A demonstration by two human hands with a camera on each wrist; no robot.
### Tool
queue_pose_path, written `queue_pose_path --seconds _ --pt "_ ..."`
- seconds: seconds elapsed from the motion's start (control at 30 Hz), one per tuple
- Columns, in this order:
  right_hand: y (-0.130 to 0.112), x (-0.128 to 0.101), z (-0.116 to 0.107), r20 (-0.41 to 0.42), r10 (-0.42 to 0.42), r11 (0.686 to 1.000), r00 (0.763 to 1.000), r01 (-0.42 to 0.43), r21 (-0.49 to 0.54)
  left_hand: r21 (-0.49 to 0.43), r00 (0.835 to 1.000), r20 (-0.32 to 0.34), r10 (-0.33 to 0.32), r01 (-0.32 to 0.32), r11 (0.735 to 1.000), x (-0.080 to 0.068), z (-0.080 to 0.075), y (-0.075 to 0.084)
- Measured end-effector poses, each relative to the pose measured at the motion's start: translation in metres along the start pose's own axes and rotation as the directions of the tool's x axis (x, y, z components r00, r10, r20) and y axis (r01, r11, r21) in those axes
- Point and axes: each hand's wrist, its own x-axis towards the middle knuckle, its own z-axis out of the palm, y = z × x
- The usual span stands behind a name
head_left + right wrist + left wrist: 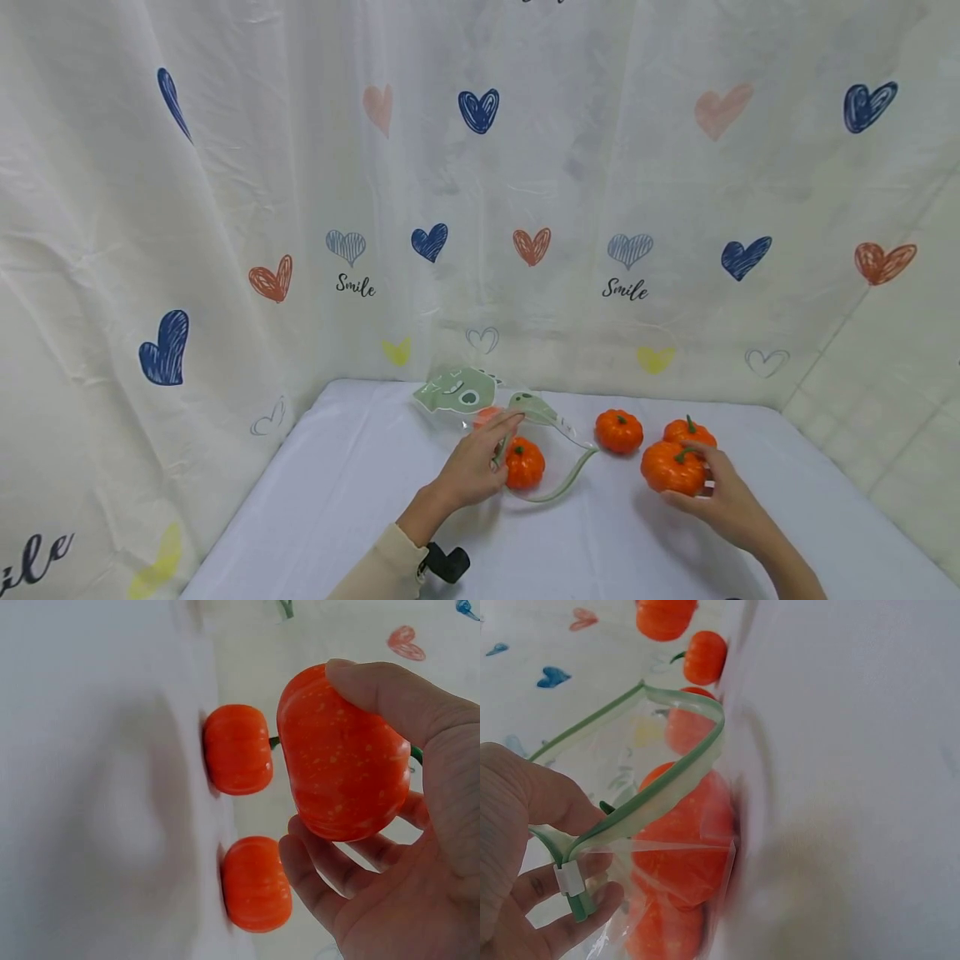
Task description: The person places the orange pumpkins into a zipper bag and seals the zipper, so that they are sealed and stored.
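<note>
Right hand fingers curled round pumpkin; left hand pinching bag rim.

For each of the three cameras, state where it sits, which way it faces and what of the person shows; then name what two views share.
Head: worn high, looks forward and down at the table; both forearms, left hand and right hand show.
Left wrist: beside the left hand, faces the clear bag; fingers pinch its green zip.
Right wrist: beside the right hand, faces the held pumpkin.
Shared: the held pumpkin also shows in the head view.
</note>
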Motion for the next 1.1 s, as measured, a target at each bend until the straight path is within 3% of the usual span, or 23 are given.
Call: queue_pose_path --seconds 0.3,0.63,1.1 --pt "0.0 0.001 0.004 -0.004 -0.024 1.0 1.0 0.024 0.005 -0.038 1.0 -0.009 -0.011 0.01 0.999 0.001 0.001 -0.003" --pt "-0.013 -0.001 0.007 0.008 -0.024 0.999 1.0 0.023 0.038 -0.003 1.0 0.014 -0.018 0.018 1.0 0.001 0.0 -0.005" --pt "-0.036 -0.005 0.02 -0.009 -0.096 0.995 0.995 0.096 0.034 0.014 0.999 0.014 -0.042 0.041 0.999 0.001 0.001 -0.004"
